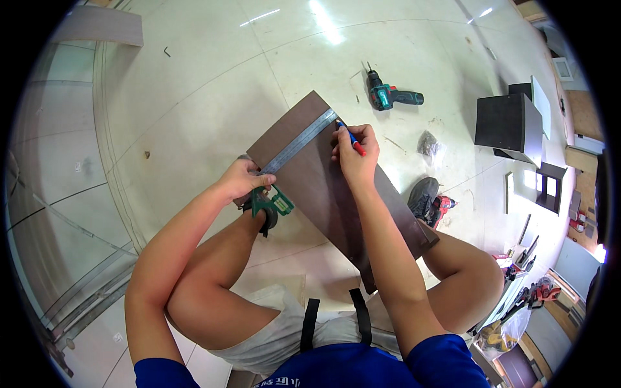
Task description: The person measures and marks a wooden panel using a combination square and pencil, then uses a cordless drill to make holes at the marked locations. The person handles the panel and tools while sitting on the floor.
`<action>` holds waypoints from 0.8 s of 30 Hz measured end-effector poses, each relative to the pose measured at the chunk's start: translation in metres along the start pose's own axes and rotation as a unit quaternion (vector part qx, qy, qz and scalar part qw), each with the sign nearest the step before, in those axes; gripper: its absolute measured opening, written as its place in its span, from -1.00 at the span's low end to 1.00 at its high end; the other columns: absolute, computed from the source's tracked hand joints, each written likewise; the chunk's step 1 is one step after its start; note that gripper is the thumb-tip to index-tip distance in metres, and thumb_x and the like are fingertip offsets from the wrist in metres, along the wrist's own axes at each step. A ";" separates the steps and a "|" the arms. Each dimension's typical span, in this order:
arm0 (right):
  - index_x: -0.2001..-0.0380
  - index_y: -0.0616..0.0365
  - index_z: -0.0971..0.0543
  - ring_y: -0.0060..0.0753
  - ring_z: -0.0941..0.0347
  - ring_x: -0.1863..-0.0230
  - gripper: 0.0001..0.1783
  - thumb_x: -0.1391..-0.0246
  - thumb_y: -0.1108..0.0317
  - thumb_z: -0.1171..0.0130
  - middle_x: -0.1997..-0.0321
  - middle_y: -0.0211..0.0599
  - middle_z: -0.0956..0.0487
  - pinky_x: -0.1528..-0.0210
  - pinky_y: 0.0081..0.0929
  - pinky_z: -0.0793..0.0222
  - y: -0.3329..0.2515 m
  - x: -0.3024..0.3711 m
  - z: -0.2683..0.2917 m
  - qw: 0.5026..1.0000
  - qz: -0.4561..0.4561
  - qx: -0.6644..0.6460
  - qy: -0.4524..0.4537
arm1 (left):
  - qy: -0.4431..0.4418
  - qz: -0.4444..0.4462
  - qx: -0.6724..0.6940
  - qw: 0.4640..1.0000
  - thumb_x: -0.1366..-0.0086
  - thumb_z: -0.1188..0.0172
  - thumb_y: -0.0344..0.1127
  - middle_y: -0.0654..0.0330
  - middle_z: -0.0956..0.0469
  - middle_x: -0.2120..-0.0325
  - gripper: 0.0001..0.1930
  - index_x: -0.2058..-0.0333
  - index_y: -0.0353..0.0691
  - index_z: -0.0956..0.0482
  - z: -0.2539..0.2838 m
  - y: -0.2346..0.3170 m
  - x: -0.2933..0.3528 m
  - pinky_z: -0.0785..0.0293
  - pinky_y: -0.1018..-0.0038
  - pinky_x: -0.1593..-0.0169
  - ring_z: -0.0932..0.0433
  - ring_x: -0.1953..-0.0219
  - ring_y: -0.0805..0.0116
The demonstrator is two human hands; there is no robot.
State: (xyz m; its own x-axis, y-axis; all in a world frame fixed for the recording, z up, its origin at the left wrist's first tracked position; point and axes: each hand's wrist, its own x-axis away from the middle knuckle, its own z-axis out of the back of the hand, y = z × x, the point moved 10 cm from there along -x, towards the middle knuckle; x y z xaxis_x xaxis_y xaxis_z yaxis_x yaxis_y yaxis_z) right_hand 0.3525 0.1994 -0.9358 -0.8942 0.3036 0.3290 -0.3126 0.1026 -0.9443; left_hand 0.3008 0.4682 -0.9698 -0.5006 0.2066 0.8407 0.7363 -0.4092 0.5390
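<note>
A dark brown board (323,174) lies slantwise across my legs, its far end pointing away from me. Across that far end runs a combination square, its metal blade (301,141) flat on the board and its green head (275,200) hanging at the left edge. My left hand (242,178) grips the square by the board's left edge, thumb on top of the blade. In my right hand (357,152) is a blue and red pencil (352,140), its tip at the blade's right end near the board's right edge.
A green cordless drill (388,95) lies on the floor beyond the board. Right of it are a clear plastic bag (429,147) and a black box (508,123). A red tool (443,210) sits beside my right shoe (424,196). Another board (103,26) is at the upper left.
</note>
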 end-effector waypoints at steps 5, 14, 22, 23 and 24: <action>0.37 0.27 -0.40 -0.62 -0.47 0.60 -0.79 -0.23 0.36 -0.17 0.48 -0.28 -0.59 0.59 -0.62 -0.42 -0.001 -0.005 -0.001 1.000 0.017 -0.009 0.006 | -0.001 -0.007 0.001 1.000 -0.18 -0.41 -0.21 0.01 -0.67 0.42 -0.52 0.14 -0.51 -0.44 0.002 -0.006 -0.005 -0.53 0.50 0.38 -0.65 0.43 0.37; 0.34 0.25 -0.37 -0.58 -0.48 0.52 -0.82 -0.24 0.41 -0.14 0.39 -0.20 -0.60 0.52 -0.60 -0.46 0.004 -0.006 0.000 1.000 -0.020 0.004 0.002 | 0.004 -0.005 -0.005 1.000 -0.18 -0.42 -0.22 -0.01 -0.67 0.41 -0.53 0.15 -0.48 -0.44 0.002 -0.003 -0.002 -0.52 0.51 0.41 -0.65 0.43 0.36; 0.41 0.28 -0.43 -0.60 -0.49 0.59 -0.78 -0.21 0.36 -0.18 0.49 -0.25 -0.59 0.56 -0.62 -0.45 0.005 -0.007 0.000 1.000 -0.001 -0.014 0.009 | 0.003 0.003 -0.002 1.000 -0.18 -0.41 -0.24 -0.01 -0.67 0.42 -0.55 0.17 -0.47 -0.44 0.000 0.000 0.000 -0.52 0.50 0.43 -0.66 0.43 0.36; 0.42 0.28 -0.43 -0.61 -0.49 0.59 -0.78 -0.21 0.37 -0.19 0.50 -0.25 -0.59 0.56 -0.62 -0.45 0.005 -0.004 -0.003 1.000 -0.002 -0.008 -0.002 | 0.003 0.002 -0.001 1.000 -0.18 -0.41 -0.24 -0.01 -0.67 0.42 -0.55 0.16 -0.47 -0.44 0.001 0.000 0.000 -0.52 0.50 0.43 -0.66 0.43 0.36; 0.43 0.28 -0.43 -0.61 -0.50 0.59 -0.78 -0.20 0.37 -0.19 0.50 -0.26 -0.59 0.55 -0.62 -0.44 0.006 -0.001 -0.006 1.000 -0.003 -0.002 -0.012 | 0.003 0.003 -0.001 1.000 -0.18 -0.41 -0.24 -0.01 -0.67 0.42 -0.55 0.16 -0.47 -0.44 0.001 -0.001 0.000 -0.53 0.49 0.43 -0.66 0.43 0.36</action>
State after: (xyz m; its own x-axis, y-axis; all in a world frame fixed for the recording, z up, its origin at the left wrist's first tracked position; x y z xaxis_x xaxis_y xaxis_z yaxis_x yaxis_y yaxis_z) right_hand 0.3535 0.2050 -0.9417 -0.8996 0.2806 0.3346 -0.3167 0.1084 -0.9423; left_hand 0.3009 0.4694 -0.9705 -0.4992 0.1995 0.8432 0.7385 -0.4112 0.5344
